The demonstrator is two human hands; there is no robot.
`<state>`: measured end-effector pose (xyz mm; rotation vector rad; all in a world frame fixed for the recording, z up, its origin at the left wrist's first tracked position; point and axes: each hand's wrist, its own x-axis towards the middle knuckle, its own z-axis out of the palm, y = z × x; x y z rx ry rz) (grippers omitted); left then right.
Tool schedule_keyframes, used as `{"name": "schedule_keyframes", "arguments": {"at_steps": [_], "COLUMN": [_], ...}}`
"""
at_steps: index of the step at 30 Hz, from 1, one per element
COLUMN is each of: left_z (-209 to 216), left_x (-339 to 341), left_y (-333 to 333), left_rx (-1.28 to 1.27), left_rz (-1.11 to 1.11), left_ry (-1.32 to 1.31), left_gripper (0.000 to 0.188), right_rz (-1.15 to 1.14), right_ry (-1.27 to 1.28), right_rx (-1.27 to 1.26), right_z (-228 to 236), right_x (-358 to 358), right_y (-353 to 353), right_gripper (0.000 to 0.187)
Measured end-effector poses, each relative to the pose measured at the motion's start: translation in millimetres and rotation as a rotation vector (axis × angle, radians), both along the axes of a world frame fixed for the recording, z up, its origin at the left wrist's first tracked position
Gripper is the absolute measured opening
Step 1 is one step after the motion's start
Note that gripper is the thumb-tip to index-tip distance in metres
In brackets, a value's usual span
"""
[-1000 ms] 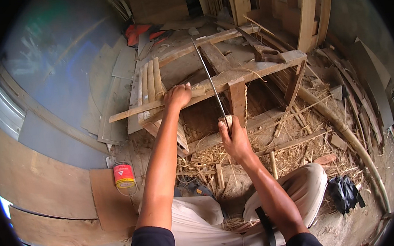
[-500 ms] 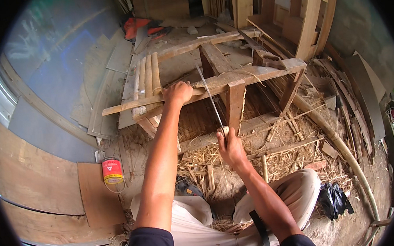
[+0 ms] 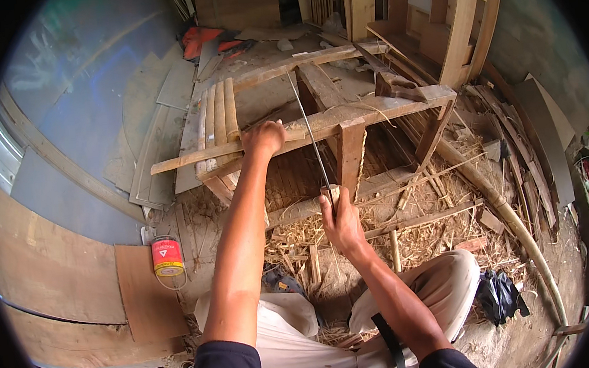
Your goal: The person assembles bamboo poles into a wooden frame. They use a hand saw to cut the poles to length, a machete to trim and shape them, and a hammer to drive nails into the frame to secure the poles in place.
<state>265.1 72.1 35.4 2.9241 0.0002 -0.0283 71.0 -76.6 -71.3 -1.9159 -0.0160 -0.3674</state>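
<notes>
With closed fingers, my left hand [image 3: 263,137] presses a flat bamboo or wooden strip [image 3: 185,159] onto the top rail of a low wooden frame [image 3: 377,109]. The strip's long end sticks out to the left past the frame. My right hand [image 3: 341,223] is wrapped round the handle of a handsaw, whose thin blade [image 3: 310,132] shows nearly edge-on and points away from me. It crosses the top rail just right of my left hand, by the strip's other end. Whether its teeth are in the strip cannot be made out.
Several rounded slats [image 3: 220,121] lie across the frame's left end. A dark wooden tool, perhaps a plane [image 3: 396,87], rests on its right. Shavings [image 3: 298,248] litter the ground before me. A red and yellow can [image 3: 167,255] stands left; a long pole [image 3: 512,221] lies right.
The saw has slid a little farther away from me, its tip reaching higher past the rail, and my right hand has moved slightly forward with it. My left hand holds nearly the same place.
</notes>
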Motion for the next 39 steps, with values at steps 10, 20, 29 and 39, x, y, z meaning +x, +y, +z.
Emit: {"name": "schedule_keyframes", "arguments": {"at_steps": [10, 20, 29, 39], "left_z": [-3.6, -12.1, 5.0, -7.4], "left_x": [-10.6, -20.0, -22.9, -7.5], "left_y": [1.6, 38.0, 31.4, 29.0], "left_rx": [-0.103, -0.544, -0.435, -0.246], "left_rz": [-0.066, -0.543, -0.442, -0.520], "left_ry": [-0.195, -0.335, -0.292, -0.569], "left_gripper": [0.054, 0.028, 0.029, 0.023], "right_rz": [0.037, -0.019, -0.052, -0.019], "right_ry": [0.345, 0.093, -0.023, 0.237], "right_rx": [0.074, 0.340, 0.294, 0.233], "right_z": [2.9, 7.1, 43.0, 38.1], "right_x": [-5.2, 2.1, 8.0, 19.8], "right_y": [-1.6, -0.1, 11.1, 12.1], "right_gripper": [0.039, 0.033, 0.035, 0.043]}}
